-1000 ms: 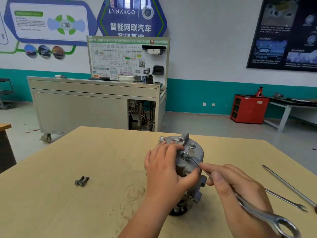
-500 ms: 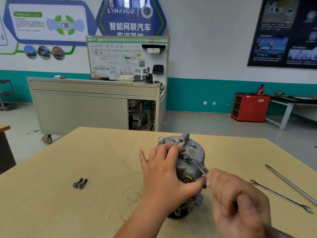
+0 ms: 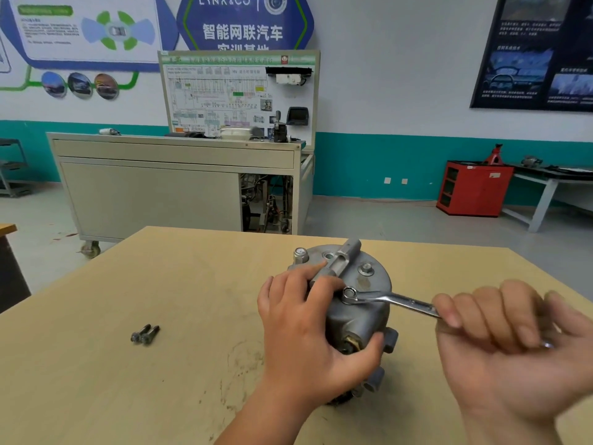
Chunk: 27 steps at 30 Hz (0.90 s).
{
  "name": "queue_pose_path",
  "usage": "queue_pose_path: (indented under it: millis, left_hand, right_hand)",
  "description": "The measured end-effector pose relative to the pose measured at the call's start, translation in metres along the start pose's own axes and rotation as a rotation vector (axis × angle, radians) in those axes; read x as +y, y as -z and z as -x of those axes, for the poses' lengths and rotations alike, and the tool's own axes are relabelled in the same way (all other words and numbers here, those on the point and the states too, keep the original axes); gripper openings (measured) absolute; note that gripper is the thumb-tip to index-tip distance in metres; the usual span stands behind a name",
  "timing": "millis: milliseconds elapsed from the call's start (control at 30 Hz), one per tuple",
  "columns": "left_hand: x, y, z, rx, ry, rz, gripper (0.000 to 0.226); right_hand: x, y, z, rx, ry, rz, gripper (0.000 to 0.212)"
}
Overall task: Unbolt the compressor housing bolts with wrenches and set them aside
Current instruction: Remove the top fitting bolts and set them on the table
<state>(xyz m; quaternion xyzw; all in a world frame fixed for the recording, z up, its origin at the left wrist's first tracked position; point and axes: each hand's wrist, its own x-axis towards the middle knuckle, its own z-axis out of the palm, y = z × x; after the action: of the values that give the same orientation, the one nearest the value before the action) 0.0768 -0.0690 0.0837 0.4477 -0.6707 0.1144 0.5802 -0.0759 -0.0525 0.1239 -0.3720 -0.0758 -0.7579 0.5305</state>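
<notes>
Centre of frame, low: the compressor [image 3: 356, 313] stands on end on the wooden table [image 3: 128, 396]. The left hand [image 3: 305, 332] grips its housing, fingers over the top face and thumb round the near side. The right hand [image 3: 500, 342], lower right, curls round the handle of a wrench [image 3: 393, 300]; its ring end sits at the near rim of the top face. We note another bolt head [image 3: 365, 269] further back. Two loose bolts [image 3: 145, 334] lie side by side at left, well apart from the compressor.

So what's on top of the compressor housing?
One seated bolt, a capped fitting, a bar-shaped block, and the wrench ring. The left hand covers the near-left of the compressor housing; what the ring encloses is unclear.
</notes>
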Motion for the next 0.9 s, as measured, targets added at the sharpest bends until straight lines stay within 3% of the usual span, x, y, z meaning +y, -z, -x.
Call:
queue_pose_path:
  millis: [67, 233, 300, 367, 433, 500, 567, 733, 900]
  left_hand:
    - [-0.001, 0.001, 0.0, -0.004, -0.014, 0.01, 0.051]
    - [0.002, 0.0, -0.009, -0.036, 0.024, 0.008, 0.05]
    - [0.001, 0.0, -0.009, -0.041, 0.025, 0.009, 0.049]
    - [0.001, 0.0, -0.009, -0.038, 0.021, 0.008, 0.049]
    - [0.001, 0.0, -0.009, -0.036, 0.021, 0.012, 0.049]
    - [0.002, 0.001, -0.009, -0.038, 0.022, 0.01, 0.049]
    - [0.003, 0.001, -0.01, -0.043, 0.018, 0.003, 0.048]
    - [0.002, 0.001, -0.01, -0.05, 0.014, 0.002, 0.052]
    - [0.002, 0.001, -0.009, -0.022, 0.058, 0.05, 0.066]
  right_hand:
    - [-0.006, 0.004, -0.012, 0.105, -0.094, 0.111, 0.029]
    - [0.011, 0.019, -0.06, 0.336, -0.312, 0.098, 0.034]
    - [0.027, 0.028, -0.079, 0.492, -0.325, 0.252, 0.033]
    - [0.044, 0.033, -0.094, 0.519, -0.345, 0.525, 0.025]
    - [0.059, 0.035, -0.11, 0.422, -0.389, 0.887, 0.021]
    - [0.073, 0.029, -0.125, 0.226, -0.433, 1.288, 0.023]
    - [0.088, 0.016, -0.135, 0.001, -0.454, 1.525, 0.027]
    - [0.114, -0.011, -0.146, -0.374, -0.654, 1.598, 0.024]
    - [0.109, -0.019, -0.151, -0.491, -0.628, 1.715, 0.035]
